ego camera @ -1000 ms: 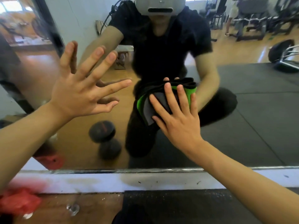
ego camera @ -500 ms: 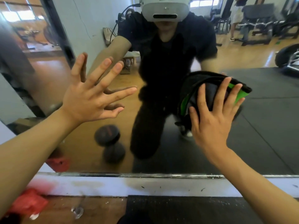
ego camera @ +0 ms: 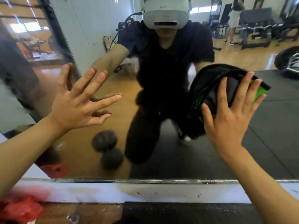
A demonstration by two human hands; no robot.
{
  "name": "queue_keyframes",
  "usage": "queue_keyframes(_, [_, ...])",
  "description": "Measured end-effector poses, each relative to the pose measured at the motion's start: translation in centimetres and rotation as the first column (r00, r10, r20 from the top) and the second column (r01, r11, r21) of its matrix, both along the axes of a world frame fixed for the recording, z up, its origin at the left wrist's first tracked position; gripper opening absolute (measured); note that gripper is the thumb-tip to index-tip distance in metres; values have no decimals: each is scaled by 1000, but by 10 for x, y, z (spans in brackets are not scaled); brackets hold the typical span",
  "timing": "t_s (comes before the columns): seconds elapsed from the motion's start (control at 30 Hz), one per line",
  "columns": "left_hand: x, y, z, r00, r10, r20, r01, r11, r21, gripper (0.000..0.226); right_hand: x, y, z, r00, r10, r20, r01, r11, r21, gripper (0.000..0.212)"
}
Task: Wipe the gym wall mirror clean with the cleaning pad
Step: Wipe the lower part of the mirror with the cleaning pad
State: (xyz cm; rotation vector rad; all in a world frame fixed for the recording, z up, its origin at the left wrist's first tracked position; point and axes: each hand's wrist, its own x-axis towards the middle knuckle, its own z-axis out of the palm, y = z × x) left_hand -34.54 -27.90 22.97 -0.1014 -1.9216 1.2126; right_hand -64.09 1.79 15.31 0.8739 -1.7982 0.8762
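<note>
Two bare forearms reach in from the bottom corners toward the mirror [ego camera: 161,159], and that mirror is our landmark. Nearest of all, below its metal lower edge, a white ledge [ego camera: 129,191] runs across, with one red blurred thing [ego camera: 19,209] at its left end and a dark floor mat [ego camera: 186,212] under its middle.

Up to the glass now. The left hand [ego camera: 76,109] sits flat against the mirror's left half, fingers [ego camera: 98,80] spread wide apart, holding nothing. The right hand [ego camera: 229,120] is on the mirror's right half, palm pressing one cleaning pad [ego camera: 210,88] onto the glass; its fingers are splayed over the back of the pad, flat on it rather than curled round. The pad is black with green trim, folded, its long axis tilted from lower left up to upper right, the green end pointing to the upper right past the fingertips.

Deeper, inside the mirror's reflection: one crouching person in black wearing a white headset [ego camera: 166,15], directly between the two hands. One dumbbell [ego camera: 106,149] shows low in the glass, beneath the left hand. Farther back in the reflection's upper right stand gym machines [ego camera: 257,26] and a second person [ego camera: 233,20] beside them. The glass between the hands is unobstructed.
</note>
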Motion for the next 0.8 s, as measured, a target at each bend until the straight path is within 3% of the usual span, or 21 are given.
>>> queue_keyframes(0.17, [2, 6, 3, 999, 24, 40, -24, 1000, 13, 69, 11, -17, 1, 999, -18, 41, 23, 992, -125, 61])
queue_keyframes(0.4, [-14, 51, 21, 999, -34, 40, 27, 987, 156, 63, 11, -18, -1, 998, -8, 61, 16, 990, -142, 61])
queue_keyframes(0.53, [-62, 84, 59, 994, -93, 62, 85, 988, 125, 74, 11, -15, 2, 998, 27, 59, -19, 991, -131, 60])
queue_keyframes(0.7, [-85, 86, 68, 997, 62, 49, -65, 996, 67, 95, -5, -6, -18, 998, 57, 1, -56, 991, -119, 58])
queue_keyframes(0.8, [-85, 85, 66, 997, 69, 28, -70, 997, 39, 98, 0, -12, -4, 994, 33, 106, -8, 974, -228, 55])
